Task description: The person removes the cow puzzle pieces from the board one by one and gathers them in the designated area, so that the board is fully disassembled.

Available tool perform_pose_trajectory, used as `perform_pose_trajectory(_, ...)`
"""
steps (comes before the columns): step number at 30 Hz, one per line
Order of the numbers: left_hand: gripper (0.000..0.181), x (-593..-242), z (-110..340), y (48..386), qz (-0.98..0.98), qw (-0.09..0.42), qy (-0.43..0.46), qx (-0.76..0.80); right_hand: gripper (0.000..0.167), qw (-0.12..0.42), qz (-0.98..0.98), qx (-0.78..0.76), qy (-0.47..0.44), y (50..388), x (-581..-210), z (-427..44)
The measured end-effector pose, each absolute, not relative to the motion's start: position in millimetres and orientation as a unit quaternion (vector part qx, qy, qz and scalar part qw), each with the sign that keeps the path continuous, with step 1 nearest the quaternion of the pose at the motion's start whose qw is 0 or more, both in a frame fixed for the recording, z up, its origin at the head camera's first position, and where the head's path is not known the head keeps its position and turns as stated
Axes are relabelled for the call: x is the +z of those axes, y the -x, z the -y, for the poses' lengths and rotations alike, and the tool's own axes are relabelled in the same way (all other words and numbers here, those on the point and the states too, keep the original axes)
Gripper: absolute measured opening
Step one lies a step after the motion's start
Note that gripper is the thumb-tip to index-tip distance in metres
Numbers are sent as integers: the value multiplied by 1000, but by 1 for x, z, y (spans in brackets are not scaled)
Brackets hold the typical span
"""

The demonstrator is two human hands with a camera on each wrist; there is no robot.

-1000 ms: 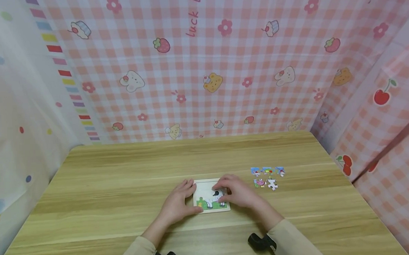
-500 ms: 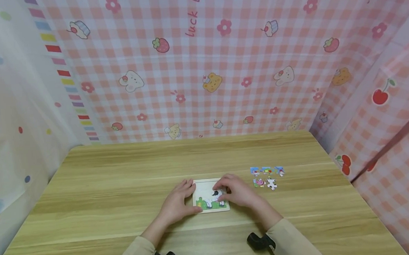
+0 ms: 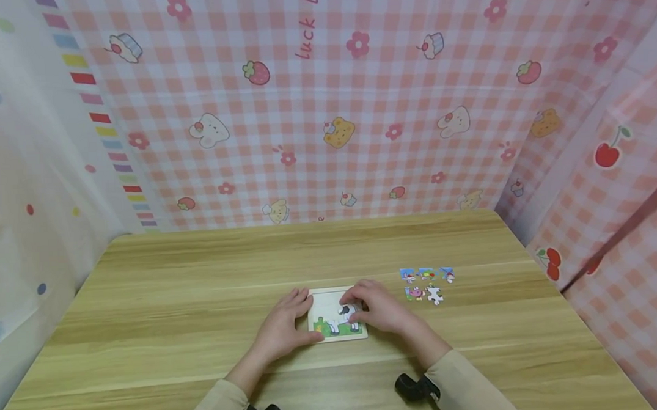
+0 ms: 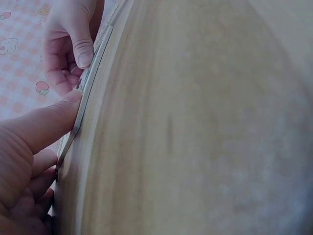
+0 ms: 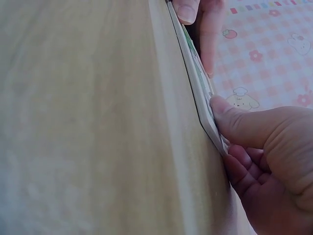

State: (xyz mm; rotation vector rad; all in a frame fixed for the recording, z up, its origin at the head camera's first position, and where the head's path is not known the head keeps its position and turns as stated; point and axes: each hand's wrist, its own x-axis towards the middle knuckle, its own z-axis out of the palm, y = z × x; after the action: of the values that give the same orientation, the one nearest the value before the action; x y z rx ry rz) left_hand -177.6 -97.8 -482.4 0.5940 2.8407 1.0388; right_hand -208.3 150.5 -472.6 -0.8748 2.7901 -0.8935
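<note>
A small wooden puzzle board [image 3: 324,301] lies flat on the table, with a green grass strip and white animal legs showing along its lower part. My left hand [image 3: 283,327] holds its left side, thumb on the near left corner and fingers along the edge. On the board's right half, my right hand [image 3: 381,308] pinches a white puzzle piece with a black patch [image 3: 344,310] between thumb and forefinger; the hand partly covers it. In the right wrist view, the right thumb [image 5: 227,115] rests on the board's face, other fingers curled by its edge.
Several loose puzzle pieces [image 3: 415,293] lie in two rows to the right of the board, one with its pale side up. The wood-grain table [image 3: 188,278] ends at a pink checked curtain [image 3: 305,169]. Black cameras sit at both wrists.
The whole head view shifts slightly left. Both hands stay at the board in nearly the same pose, and the loose pieces lie as before.
</note>
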Motion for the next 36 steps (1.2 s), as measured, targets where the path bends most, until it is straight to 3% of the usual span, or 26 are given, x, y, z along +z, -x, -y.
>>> perform_pose_trajectory(21, 81, -481, 98, 177, -920, 27, -194, 338, 16, 29, -888, -362, 282, 207, -473, -149)
perform_pose_trajectory(36, 82, -482, 99, 178, -918, 26, -203, 340, 16, 12, -885, -337, 319, 204, -472, -151)
